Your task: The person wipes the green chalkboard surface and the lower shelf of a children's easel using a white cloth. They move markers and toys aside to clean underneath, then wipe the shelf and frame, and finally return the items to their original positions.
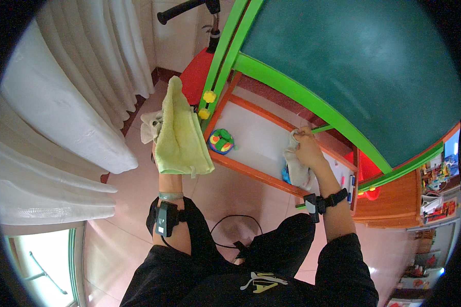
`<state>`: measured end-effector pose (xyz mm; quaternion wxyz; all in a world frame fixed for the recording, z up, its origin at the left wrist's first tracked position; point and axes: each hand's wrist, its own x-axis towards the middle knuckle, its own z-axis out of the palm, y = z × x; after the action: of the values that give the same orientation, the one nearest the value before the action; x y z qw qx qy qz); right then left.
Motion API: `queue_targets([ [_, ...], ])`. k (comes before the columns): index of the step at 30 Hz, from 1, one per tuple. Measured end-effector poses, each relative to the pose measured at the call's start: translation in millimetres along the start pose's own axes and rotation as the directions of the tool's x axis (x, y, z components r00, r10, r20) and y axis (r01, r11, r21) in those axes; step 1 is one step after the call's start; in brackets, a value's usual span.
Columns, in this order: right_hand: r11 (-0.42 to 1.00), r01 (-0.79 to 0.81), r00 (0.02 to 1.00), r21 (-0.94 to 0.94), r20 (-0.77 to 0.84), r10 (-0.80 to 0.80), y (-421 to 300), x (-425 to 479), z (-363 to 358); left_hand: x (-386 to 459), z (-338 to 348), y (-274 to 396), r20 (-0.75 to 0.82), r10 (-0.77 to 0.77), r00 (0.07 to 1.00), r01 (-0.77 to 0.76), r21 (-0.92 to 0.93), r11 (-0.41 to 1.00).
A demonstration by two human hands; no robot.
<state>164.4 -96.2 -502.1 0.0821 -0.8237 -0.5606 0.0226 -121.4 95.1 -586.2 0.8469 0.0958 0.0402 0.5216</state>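
Note:
My left hand (pixel 157 152), mostly hidden, is under a folded yellow-green towel (pixel 182 142); a greyish cloth (pixel 150 124) shows beside the towel on its left. My right hand (pixel 309 147) grips a pale grey cloth (pixel 296 165) over the white tray (pixel 253 128) of a children's easel, near the tray's middle. Something blue (pixel 286 173) shows at the cloth's lower left edge. At the tray's left end sits a round toy (pixel 221 141) in green, blue, orange and yellow. Markers (pixel 350 184) lie at its right end.
A green chalkboard (pixel 353 65) in a green frame (pixel 292 86) rises beyond the tray. Yellow knobs (pixel 209 96) are on its left post. White curtains (pixel 69 96) hang at left. A black handlebar grip (pixel 180 11) and a red part (pixel 196 76) stand behind. A wooden cabinet (pixel 392 199) is at right.

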Motion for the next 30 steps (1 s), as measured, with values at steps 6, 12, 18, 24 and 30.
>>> queue_targets([
  [6,0.958,0.185,0.945,0.218,-0.306,-0.113,-48.3,42.1,4.1,1.1,8.5,-1.8,0.023,-0.015,1.0,0.014,0.031,0.999],
  [12,0.993,0.038,0.997,-0.116,-0.057,-0.045,-47.1,40.2,32.6,1.7,30.3,-10.6,0.068,-0.041,0.997,0.036,0.073,0.997],
  [18,0.959,-0.248,0.96,-0.139,-0.167,0.224,22.6,-19.1,10.2,-2.3,22.7,2.0,0.041,-0.028,0.999,0.026,0.048,0.999],
  [24,0.576,-0.139,0.741,0.806,-0.3,0.6,107.8,-46.1,2.4,2.9,17.5,-5.1,0.034,-0.062,0.998,0.061,0.025,0.998],
  [30,-0.322,0.35,0.76,0.88,-0.065,0.647,50.5,-38.7,-22.5,2.0,25.0,-2.6,0.041,-0.049,0.998,0.048,0.031,0.998],
])
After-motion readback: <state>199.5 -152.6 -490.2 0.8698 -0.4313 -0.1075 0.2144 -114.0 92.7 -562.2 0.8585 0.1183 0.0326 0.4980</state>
